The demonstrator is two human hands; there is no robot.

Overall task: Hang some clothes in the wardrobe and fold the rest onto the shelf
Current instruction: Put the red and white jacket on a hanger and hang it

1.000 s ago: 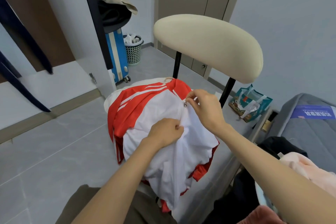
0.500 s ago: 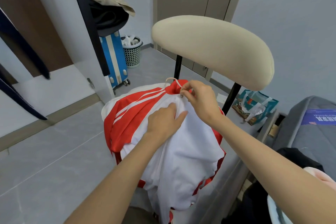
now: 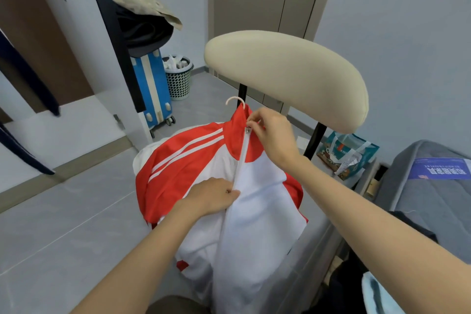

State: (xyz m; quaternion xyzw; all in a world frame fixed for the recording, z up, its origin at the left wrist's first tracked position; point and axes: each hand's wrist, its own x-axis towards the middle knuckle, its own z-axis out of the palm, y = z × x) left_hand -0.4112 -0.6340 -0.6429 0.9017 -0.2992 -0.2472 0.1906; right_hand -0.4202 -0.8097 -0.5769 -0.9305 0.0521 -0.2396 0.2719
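A red and white zip jacket (image 3: 260,201) with white shoulder stripes lies over the seat of a chair, on a pale hanger whose hook (image 3: 235,101) pokes out above the red collar. My right hand (image 3: 271,132) pinches the zipper pull (image 3: 247,130) at the collar. My left hand (image 3: 215,195) pinches the fabric beside the white zipper line, lower down on the chest. The zipper looks closed up to the collar.
The chair's cream padded backrest (image 3: 288,76) rises just behind the jacket. A blue suitcase (image 3: 153,86) and a white mesh bin (image 3: 179,76) stand by a black post with clothes draped on it. A grey bed (image 3: 430,201) with dark and pale garments is at right.
My right hand has drawn the zipper pull upward from mid-chest to the collar. My left hand slid down the front. The hanger hook came into sight.
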